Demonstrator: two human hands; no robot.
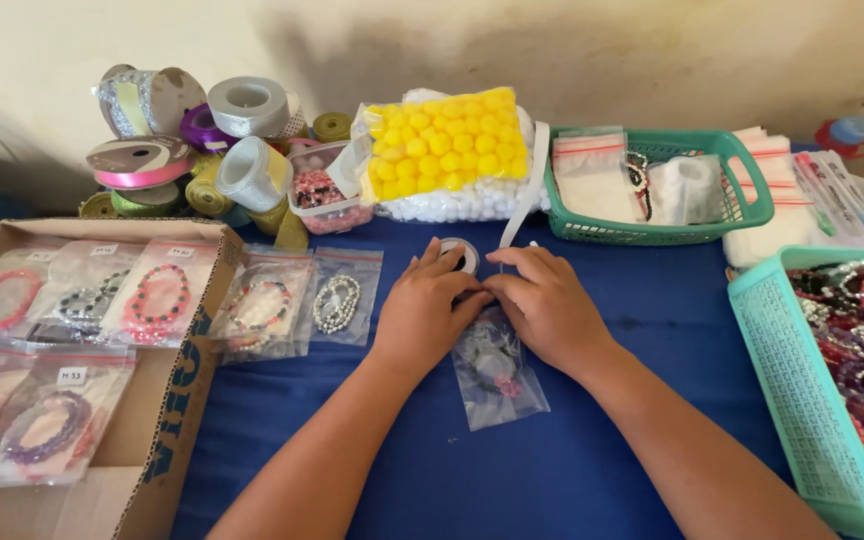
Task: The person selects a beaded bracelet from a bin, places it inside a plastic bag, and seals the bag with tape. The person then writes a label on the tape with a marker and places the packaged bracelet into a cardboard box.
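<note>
Soft, even daylight fills the scene, bright enough to keep colours vivid: the clear bag of yellow pompoms (449, 140) and the dark blue tablecloth (512, 470) read strongly. A broad, diffuse shadow darkens the cream plaster wall (572, 50) behind the goods. Faint shadows sit under the left hand (422, 310) and right hand (544, 305). Mild glare glints off the small clear plastic bag (497, 375) and the silver ribbon rolls (248, 107). Focus is sharp at centre. Wide-angle stretching bends the turquoise plastic basket (787, 400) and the brown cardboard box (167, 430) near the edges, where detail softens slightly.
</note>
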